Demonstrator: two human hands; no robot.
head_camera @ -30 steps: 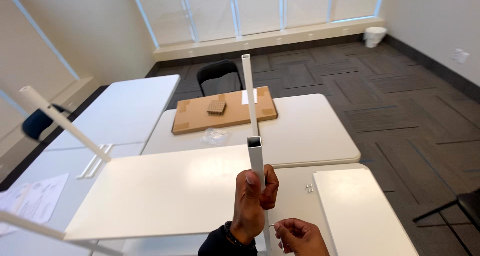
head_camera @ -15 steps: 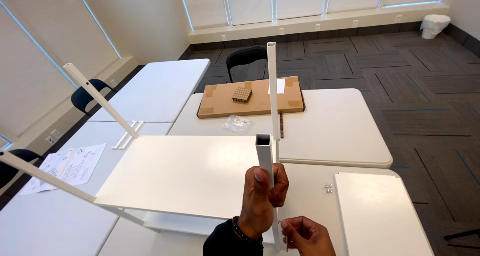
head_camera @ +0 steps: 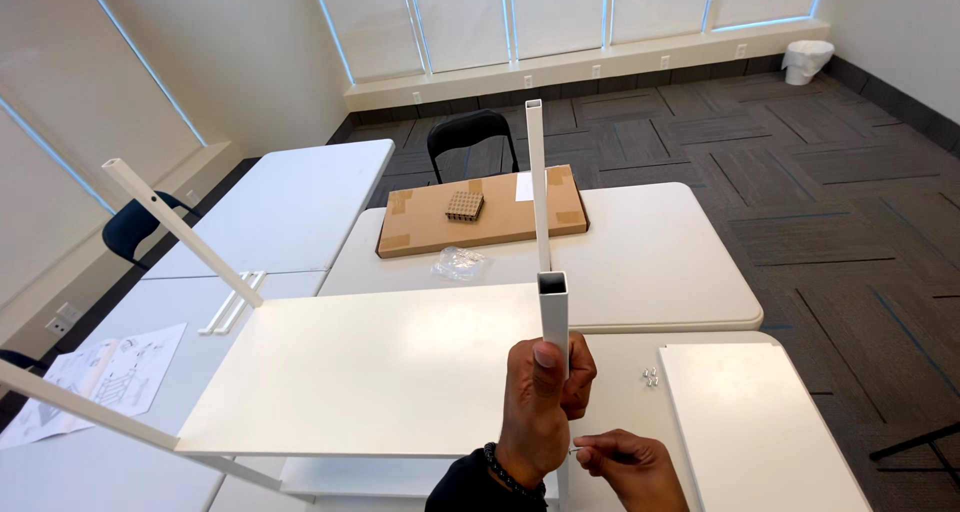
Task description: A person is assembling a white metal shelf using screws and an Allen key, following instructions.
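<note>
Left hand clamps the near white post upright at the white panel's corner; right hand fingers pinch a small screw. Three posts stand; fastening appears unfinished.

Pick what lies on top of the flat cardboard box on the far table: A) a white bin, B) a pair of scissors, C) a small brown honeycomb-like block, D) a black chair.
C: a small brown honeycomb-like block sits on the flat cardboard box, beside a white label.
</note>
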